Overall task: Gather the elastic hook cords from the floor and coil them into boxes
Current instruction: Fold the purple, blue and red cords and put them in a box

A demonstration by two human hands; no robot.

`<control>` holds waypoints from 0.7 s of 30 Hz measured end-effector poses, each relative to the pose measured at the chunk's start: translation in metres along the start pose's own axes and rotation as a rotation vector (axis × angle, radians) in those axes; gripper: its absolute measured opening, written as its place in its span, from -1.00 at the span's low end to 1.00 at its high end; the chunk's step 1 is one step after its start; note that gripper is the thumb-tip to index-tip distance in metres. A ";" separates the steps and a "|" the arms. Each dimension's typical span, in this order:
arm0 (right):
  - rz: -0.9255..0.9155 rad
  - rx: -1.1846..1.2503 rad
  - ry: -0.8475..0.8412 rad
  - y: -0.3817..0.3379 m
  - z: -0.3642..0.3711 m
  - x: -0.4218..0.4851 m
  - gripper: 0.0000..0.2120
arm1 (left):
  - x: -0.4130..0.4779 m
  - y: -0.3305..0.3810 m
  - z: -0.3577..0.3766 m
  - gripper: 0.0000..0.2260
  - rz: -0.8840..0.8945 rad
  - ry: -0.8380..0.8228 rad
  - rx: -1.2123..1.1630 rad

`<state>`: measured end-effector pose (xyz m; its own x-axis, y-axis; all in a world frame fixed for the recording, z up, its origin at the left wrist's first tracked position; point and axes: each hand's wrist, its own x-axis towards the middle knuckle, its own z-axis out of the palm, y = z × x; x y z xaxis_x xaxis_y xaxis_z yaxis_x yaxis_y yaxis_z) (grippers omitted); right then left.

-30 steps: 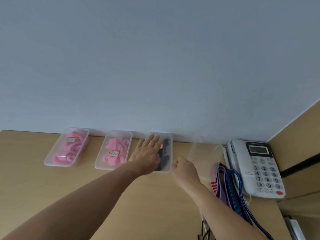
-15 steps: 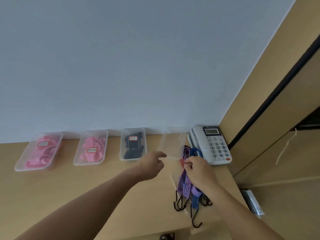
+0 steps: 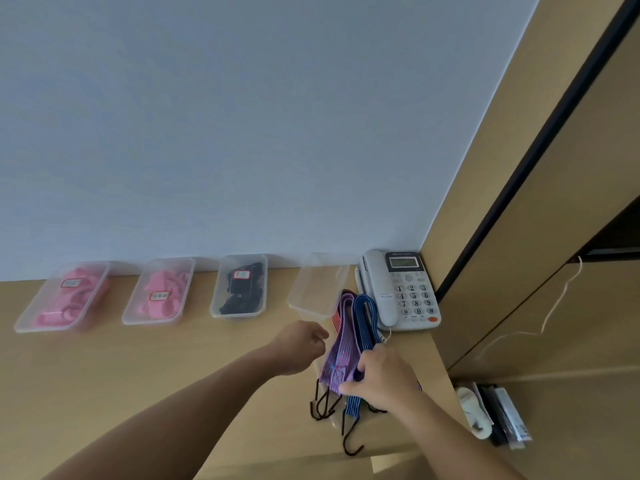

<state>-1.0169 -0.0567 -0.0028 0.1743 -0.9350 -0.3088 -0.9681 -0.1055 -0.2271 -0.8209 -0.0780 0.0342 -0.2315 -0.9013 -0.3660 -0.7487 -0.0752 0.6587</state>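
1. Right grip (image 3: 381, 375): the fingers are curled round the lower part of the elastic hook cords (image 3: 341, 344), with the thumb across the front of the bundle. The right grip holds the cords.
2. Left grip (image 3: 301, 346): the fingers are curled inward, and the hand sits just beside the left edge of the cords. Whether it holds anything cannot be told.
3. The cords form one folded bundle of purple-and-red striped bands and a blue striped cord (image 3: 363, 320). The bundle lies on the tabletop (image 3: 138, 375) near its right end. Its folded top end is between the empty clear box (image 3: 320, 289) and the telephone (image 3: 401, 289).
4. The black hooks (image 3: 325, 407) stick out below the right grip. One hook (image 3: 351, 445) hangs past the front edge of the tabletop.
5. Three more clear boxes stand in a row along the wall, left of the empty one:
   - a box with black contents (image 3: 240, 289);
   - a box with pink contents (image 3: 159, 292);
   - a second pink-filled box (image 3: 65, 296) at the far left.
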 end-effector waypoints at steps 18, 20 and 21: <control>-0.524 -0.484 -0.001 -0.012 0.009 0.040 -0.68 | -0.020 -0.006 0.012 -0.68 -0.199 0.099 -0.029; -0.560 -0.423 0.013 -0.011 0.003 0.042 -0.77 | -0.021 -0.007 0.008 -0.67 -0.206 0.106 -0.028; -0.577 -0.375 0.016 -0.009 -0.002 0.042 -0.82 | -0.021 -0.007 0.007 -0.67 -0.206 0.111 -0.030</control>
<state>-1.0009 -0.0961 -0.0120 0.6805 -0.6989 -0.2202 -0.7187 -0.6951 -0.0151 -0.8154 -0.0558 0.0330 -0.0045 -0.9071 -0.4209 -0.7537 -0.2735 0.5976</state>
